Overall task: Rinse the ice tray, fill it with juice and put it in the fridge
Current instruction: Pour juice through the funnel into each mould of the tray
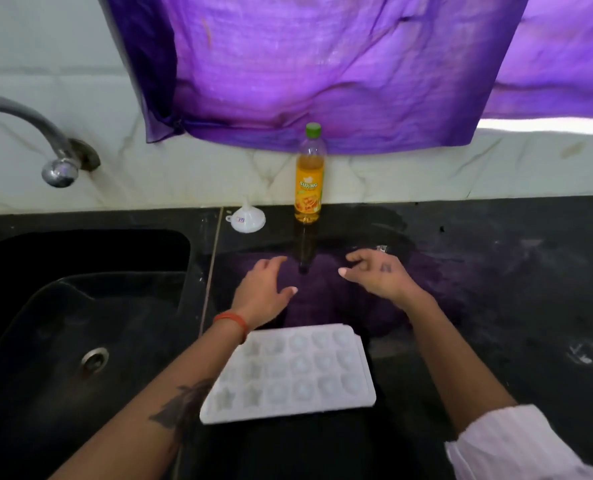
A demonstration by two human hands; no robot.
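Observation:
A white ice tray with star and round moulds lies flat on the black counter, near the front edge. A juice bottle with orange liquid, an orange label and a green cap stands upright against the back wall. My left hand hovers beyond the tray with fingers spread, holding nothing. My right hand is level with it to the right, fingers loosely curled and apart, also holding nothing. Both hands are between the tray and the bottle, touching neither.
A black sink with a drain lies to the left, under a curved metal tap. A small white funnel rests left of the bottle. A purple cloth hangs over the wall behind. Dark counter extends right.

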